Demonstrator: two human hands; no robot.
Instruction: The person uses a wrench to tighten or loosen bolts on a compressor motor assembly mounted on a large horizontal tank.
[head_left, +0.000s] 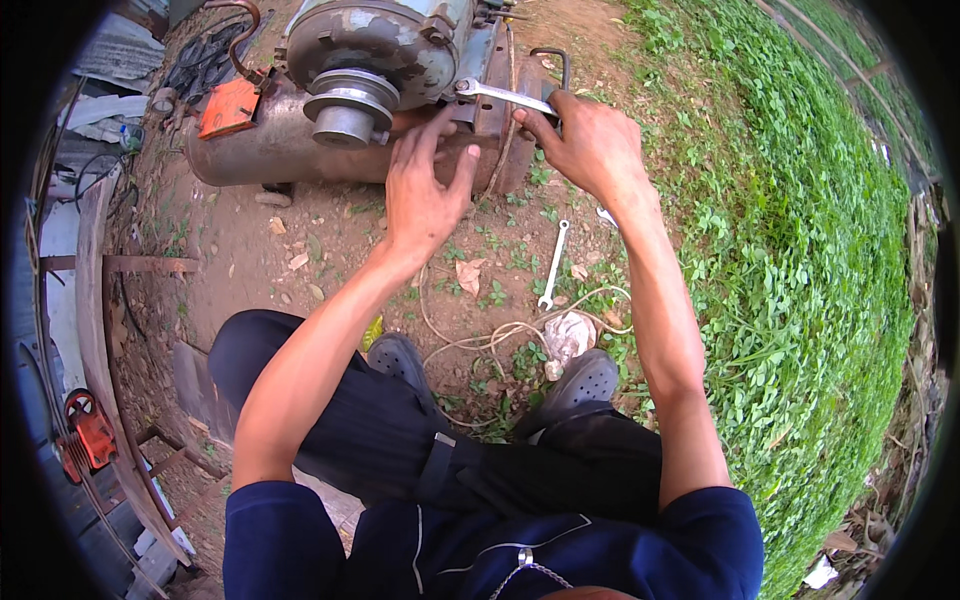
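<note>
My right hand [597, 148] is closed round the handle of a silver combination wrench [515, 97]. The wrench's ring end sits at the foot of a worn grey-green electric motor [385, 45], where a bolt would be, though the bolt itself is hidden. My left hand [428, 192] reaches up below the motor, thumb apart and fingers extended; its fingertips lie by the motor's mounting, and whether they touch it I cannot tell. A grooved metal pulley [350, 105] sticks out from the motor's front. Under the motor lies a rusty brown cylindrical tank [260, 150].
A second wrench [553, 265] lies on the dirt, with another wrench [606, 216] partly behind my right forearm. A pale cord [490, 342] loops around a crumpled plastic bag [568, 338] near my shoes. An orange box [230, 108] is on the tank. Green plants [800, 280] cover the right side.
</note>
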